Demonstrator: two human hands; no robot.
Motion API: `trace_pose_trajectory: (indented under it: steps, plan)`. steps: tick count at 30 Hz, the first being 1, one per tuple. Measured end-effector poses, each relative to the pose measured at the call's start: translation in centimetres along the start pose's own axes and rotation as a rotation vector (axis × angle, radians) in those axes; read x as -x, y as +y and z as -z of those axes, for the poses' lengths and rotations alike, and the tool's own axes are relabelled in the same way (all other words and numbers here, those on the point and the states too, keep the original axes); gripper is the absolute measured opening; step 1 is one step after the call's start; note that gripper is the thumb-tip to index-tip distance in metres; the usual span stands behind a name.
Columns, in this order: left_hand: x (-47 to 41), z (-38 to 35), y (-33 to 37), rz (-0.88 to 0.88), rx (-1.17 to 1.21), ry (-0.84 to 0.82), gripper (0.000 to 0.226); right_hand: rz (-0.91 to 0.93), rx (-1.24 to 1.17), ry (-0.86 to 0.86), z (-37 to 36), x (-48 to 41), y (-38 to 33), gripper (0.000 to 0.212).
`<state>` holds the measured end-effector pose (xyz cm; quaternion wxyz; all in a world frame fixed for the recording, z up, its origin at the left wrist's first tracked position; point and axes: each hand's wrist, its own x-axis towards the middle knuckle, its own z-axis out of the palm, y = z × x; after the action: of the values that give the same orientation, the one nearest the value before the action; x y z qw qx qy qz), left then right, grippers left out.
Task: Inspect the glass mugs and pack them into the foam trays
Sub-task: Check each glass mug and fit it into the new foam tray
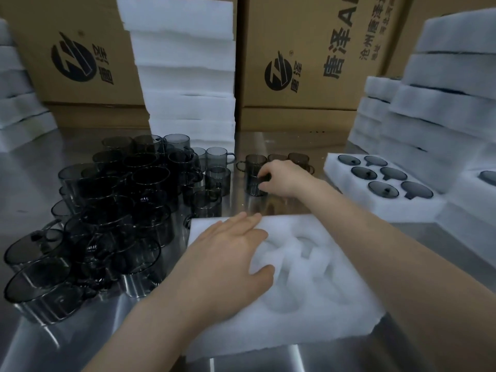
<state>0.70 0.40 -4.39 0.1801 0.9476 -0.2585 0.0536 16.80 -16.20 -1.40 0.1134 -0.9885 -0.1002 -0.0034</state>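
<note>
A white foam tray (308, 296) with hollow round pockets lies in front of me on the steel table. My left hand (230, 253) rests flat on its left part, fingers straight. Further back, my right hand (281, 178) grips a dark smoked glass mug (252, 167) that stands upright on the table; the fingers curl round its right side near the rim. Two more brownish mugs (298, 158) stand just behind that hand. A dense cluster of grey glass mugs (120, 205) fills the table's left half, some stacked on others.
A foam tray (335, 167) holding several mugs sits at the right, beside stacks of foam trays (445, 98). A tall pile of foam sheets (188, 76) stands at the back centre before cardboard boxes (308, 49). More foam (16, 103) is stacked far left.
</note>
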Motion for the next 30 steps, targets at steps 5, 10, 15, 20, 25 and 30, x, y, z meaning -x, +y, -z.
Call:
trace_pose_trajectory:
  steps: [5,10,15,20,25,30]
  plan:
    - [0.0,0.1,-0.2,0.005,-0.012,-0.018,0.062,0.011,0.016,0.08,-0.2,0.4,0.3,0.015]
    - [0.1,0.7,-0.5,0.008,0.001,-0.03,0.068,0.065,-0.076,0.169,1.0,3.0,0.7,0.012]
    - [-1.8,2.3,-0.2,0.14,0.273,0.312,0.065,0.221,-0.324,0.235,1.4,6.5,-0.1,0.008]
    - [-5.1,2.7,-1.6,0.277,0.405,0.401,0.068,0.275,-0.735,0.214,0.8,8.5,-1.7,0.015]
    - [-5.1,2.3,-3.5,0.244,0.582,0.419,0.055,0.28,-1.083,0.141,0.3,8.9,-1.8,0.02]
    - [-4.8,1.6,-4.0,0.201,0.683,0.423,0.058,0.203,-1.159,0.048,-0.7,8.6,-1.5,0.046]
